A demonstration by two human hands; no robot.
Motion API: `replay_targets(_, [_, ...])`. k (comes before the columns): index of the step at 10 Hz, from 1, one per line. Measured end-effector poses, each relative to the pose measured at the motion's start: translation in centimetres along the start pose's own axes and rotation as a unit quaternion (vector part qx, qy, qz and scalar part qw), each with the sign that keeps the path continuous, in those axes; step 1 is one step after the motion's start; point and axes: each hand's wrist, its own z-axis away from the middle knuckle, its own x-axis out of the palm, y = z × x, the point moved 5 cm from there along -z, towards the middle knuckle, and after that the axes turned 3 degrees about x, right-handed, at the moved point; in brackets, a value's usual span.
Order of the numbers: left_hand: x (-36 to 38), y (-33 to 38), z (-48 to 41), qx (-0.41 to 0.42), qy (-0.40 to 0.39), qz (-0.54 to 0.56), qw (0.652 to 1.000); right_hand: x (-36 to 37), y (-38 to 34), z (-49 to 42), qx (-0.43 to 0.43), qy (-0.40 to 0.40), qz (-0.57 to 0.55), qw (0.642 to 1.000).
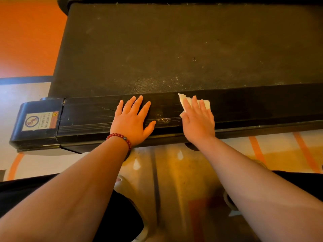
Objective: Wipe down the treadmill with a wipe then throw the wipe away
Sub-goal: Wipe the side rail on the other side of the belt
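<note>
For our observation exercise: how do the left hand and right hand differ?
The left hand rests bare on the rail; the right hand presses a wipe onto it. The left wrist wears a red bracelet; the right wrist has none. Both lie flat, fingers straight.

Treadmill [174, 49]: black, belt dusty, flecked with pale grit. Ribbed side rail [87, 116] along near edge, scuffed. Wipe [207, 104]: white, crumpled, flat on rail, pressed under my right hand [199, 119], corners poking past fingers.
</note>
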Motion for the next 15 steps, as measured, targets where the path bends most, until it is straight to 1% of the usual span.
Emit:
replay_targets(1, [0.1,-0.1,-0.1,-0.001,-0.007,0.009,1.000,0.7,-3.1,0.6,-0.056,-0.028,-0.008,0.998])
replay_targets(2, [0.1,0.0,0.0,0.000,0.000,0.004,1.000,1.5,-4.8,1.8,-0.145,-0.069,-0.006,0.987])
replay_targets(3, [0.2,-0.1,0.0,0.000,-0.005,0.006,1.000,1.1,-3.6,1.2,-0.164,-0.069,-0.007,0.984])
replay_targets(4, [0.1,-0.1,0.0,0.000,-0.010,0.008,1.000,0.0,-0.7,-0.5,-0.076,-0.022,0.001,0.997])
replay_targets(5, [0.0,0.0,0.0,-0.002,-0.007,0.005,1.000,-0.2,-0.6,-0.6,-0.025,-0.010,0.015,1.000])
replay_targets(6, [0.0,0.0,0.0,-0.004,-0.010,0.008,1.000,0.6,-3.3,1.1,-0.126,-0.050,0.008,0.991])
replay_targets(7, [0.0,0.0,0.0,-0.003,-0.004,0.009,1.000,1.0,-3.9,2.1,-0.204,-0.063,0.027,0.977])
replay_targets(8, [0.0,0.0,0.0,-0.001,-0.010,0.009,1.000,0.5,-2.3,0.8,-0.163,-0.040,0.029,0.985])
replay_targets(9, [0.0,-0.1,0.0,-0.004,-0.007,0.008,1.000,0.2,-1.3,-0.7,-0.062,-0.031,0.030,0.997])
replay_targets(10, [0.1,-0.1,0.0,-0.003,-0.005,0.011,1.000,0.4,-3.2,-0.2,-0.086,-0.045,0.033,0.995])
replay_targets(11, [0.2,-0.1,0.0,-0.002,0.002,0.012,1.000,0.7,-4.6,0.8,-0.197,-0.081,0.049,0.976])
replay_targets(12, [0.2,-0.1,0.0,-0.001,-0.001,0.014,1.000,-0.2,-2.5,-0.4,-0.183,-0.056,0.051,0.980])
replay_targets(13, [0.2,-0.1,0.0,-0.002,-0.002,0.008,1.000,-0.7,-0.1,-2.5,-0.071,-0.036,0.045,0.996])
replay_targets(14, [0.3,-0.2,0.0,-0.004,-0.007,0.006,1.000,-0.5,-1.6,-2.6,-0.061,-0.033,0.042,0.997])
replay_targets(15, [0.2,-0.1,0.0,-0.004,-0.003,0.004,1.000,0.5,-4.8,-0.8,-0.181,-0.074,0.037,0.980])
